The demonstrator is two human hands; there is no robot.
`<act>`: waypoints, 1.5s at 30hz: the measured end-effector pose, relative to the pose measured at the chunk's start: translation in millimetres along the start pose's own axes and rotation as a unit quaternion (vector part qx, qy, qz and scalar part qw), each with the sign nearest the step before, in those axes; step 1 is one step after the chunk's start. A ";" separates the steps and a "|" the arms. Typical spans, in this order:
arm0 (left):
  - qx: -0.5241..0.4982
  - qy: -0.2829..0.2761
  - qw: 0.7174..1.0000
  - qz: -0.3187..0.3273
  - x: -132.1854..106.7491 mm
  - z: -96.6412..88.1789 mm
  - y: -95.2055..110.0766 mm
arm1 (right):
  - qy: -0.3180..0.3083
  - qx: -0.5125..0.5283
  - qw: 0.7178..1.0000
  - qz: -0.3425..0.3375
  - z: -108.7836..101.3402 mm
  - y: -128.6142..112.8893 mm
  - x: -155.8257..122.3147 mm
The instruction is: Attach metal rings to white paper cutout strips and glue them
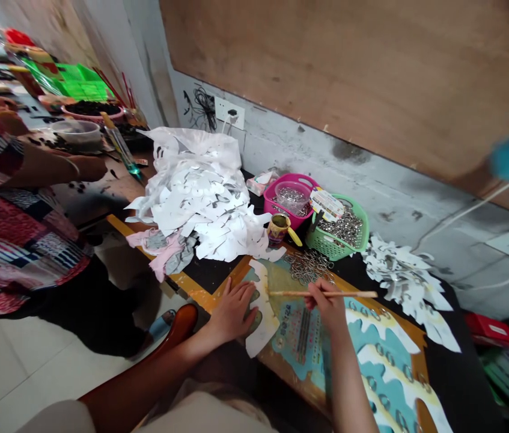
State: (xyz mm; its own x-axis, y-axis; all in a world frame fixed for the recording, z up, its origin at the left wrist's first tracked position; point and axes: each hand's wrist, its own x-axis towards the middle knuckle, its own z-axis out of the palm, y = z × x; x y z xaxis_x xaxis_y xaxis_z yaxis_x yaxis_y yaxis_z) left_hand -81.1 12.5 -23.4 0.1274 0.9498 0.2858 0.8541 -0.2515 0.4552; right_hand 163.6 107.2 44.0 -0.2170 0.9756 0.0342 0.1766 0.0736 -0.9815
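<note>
My left hand (235, 311) lies with fingers stretched over the left edge of a white paper cutout (264, 337) with a wavy, yellowish-smeared edge. In my right hand (330, 307) is a thin wooden stick (356, 294), pinched near its middle. The stick points left and its far end meets the cutout's wavy edge; whether that end has bristles I cannot make out. Beneath lies a worn blue-green printed board (299, 331). To the right, more white cutouts (405, 331) carry metal rings (388, 358) in rows along yellowish bands.
Behind stand a white cutout heap (204, 198), a pink basket (274, 207), a green basket (342, 249) of rings, a yellow-handled cup (276, 231) and loose rings (308, 266). Further cutouts (402, 273) lie right. Another person (24, 240) works at the left table.
</note>
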 end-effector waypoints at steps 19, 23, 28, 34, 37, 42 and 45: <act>0.004 0.001 1.000 0.003 -0.5 0.7 -1.0 | -0.024 0.040 0.998 0.028 -6.8 10.3 3.4; 0.005 0.004 1.000 0.000 0.2 0.1 0.0 | -0.041 0.038 0.998 0.038 -7.8 13.3 1.5; 0.004 0.010 1.000 0.003 0.4 -1.7 1.6 | -0.052 0.037 0.997 0.048 -14.4 17.2 3.0; 0.006 0.003 1.000 0.002 0.5 -1.9 1.3 | -0.052 0.039 0.997 0.049 -22.0 17.2 5.6; 0.007 0.006 1.000 0.003 0.9 -1.6 1.1 | -0.055 0.039 0.997 0.045 -21.8 17.5 4.5; 0.002 0.006 1.000 0.008 0.7 -1.8 1.0 | -0.079 0.030 0.995 0.051 -28.5 18.2 0.2; 0.008 0.004 1.000 0.007 0.7 -2.3 1.2 | -0.082 0.033 0.995 0.049 -31.9 17.8 -0.6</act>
State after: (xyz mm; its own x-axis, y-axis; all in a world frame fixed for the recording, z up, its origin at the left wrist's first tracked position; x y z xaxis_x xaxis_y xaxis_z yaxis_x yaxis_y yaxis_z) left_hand -81.1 12.5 -20.7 0.1352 0.9448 0.2984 0.8601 -0.2614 0.4381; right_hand 197.6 114.5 32.5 -0.3563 0.9302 -0.0879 0.1431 -0.0387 -0.9890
